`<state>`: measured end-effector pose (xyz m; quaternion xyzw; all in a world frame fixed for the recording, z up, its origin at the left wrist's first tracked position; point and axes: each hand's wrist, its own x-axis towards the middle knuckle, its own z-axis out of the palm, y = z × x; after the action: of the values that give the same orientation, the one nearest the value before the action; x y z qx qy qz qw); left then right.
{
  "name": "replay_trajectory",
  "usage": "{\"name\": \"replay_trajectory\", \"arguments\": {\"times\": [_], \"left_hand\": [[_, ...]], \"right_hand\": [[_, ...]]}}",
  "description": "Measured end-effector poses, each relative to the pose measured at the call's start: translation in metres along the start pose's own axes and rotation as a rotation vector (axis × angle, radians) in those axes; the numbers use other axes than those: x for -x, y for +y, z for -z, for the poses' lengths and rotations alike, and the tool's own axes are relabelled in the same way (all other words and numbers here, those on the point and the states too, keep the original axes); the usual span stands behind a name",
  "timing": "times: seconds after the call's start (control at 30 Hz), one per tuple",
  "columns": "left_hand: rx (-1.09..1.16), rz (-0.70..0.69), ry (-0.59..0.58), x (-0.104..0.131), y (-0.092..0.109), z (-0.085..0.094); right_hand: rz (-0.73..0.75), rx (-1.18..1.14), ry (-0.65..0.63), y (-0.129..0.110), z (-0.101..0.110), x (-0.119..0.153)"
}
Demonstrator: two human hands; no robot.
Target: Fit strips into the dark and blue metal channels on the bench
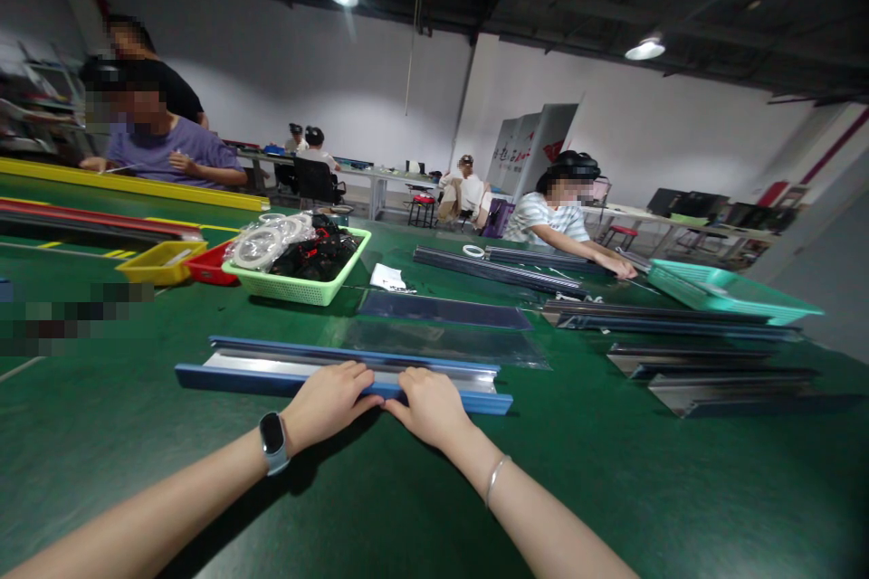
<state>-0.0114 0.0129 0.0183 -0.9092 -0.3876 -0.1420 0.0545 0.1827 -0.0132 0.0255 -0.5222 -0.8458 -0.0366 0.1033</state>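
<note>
A long blue channel profile [237,379] with a silvery inside lies across the green table in front of me. My left hand [331,400] grips its near wall around the middle, fingers curled over into the channel and thumb on the outer face. Close beside it, my right hand [427,403] holds the same wall in the same way, the two thumbs almost meeting. Just behind the profile lie a clear plastic sheet [441,344] and a dark bluish flat panel [444,310].
A light green basket [299,288] with bagged rings and black parts stands behind to the left, by yellow [163,262] and red [212,262] bins. Several dark profiles [733,389] lie to the right. A co-worker [557,208] sits across, near a teal basket [733,291].
</note>
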Motion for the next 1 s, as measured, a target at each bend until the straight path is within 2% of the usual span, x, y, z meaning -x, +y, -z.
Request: {"name": "replay_trajectory", "arguments": {"times": [0.17, 0.37, 0.6, 1.0], "left_hand": [[0.016, 0.024, 0.002, 0.000, 0.000, -0.002], [0.050, 0.015, 0.039, -0.001, 0.002, 0.000], [0.064, 0.013, 0.030, 0.000, 0.001, -0.001], [0.096, 0.010, 0.034, -0.002, 0.003, 0.002]], "right_hand": [[-0.025, 0.010, -0.022, 0.000, 0.000, 0.000], [-0.001, 0.021, 0.072, -0.002, -0.003, 0.002], [0.063, -0.134, 0.098, 0.004, -0.010, 0.000], [0.020, -0.174, 0.012, 0.003, -0.003, -0.002]]}}
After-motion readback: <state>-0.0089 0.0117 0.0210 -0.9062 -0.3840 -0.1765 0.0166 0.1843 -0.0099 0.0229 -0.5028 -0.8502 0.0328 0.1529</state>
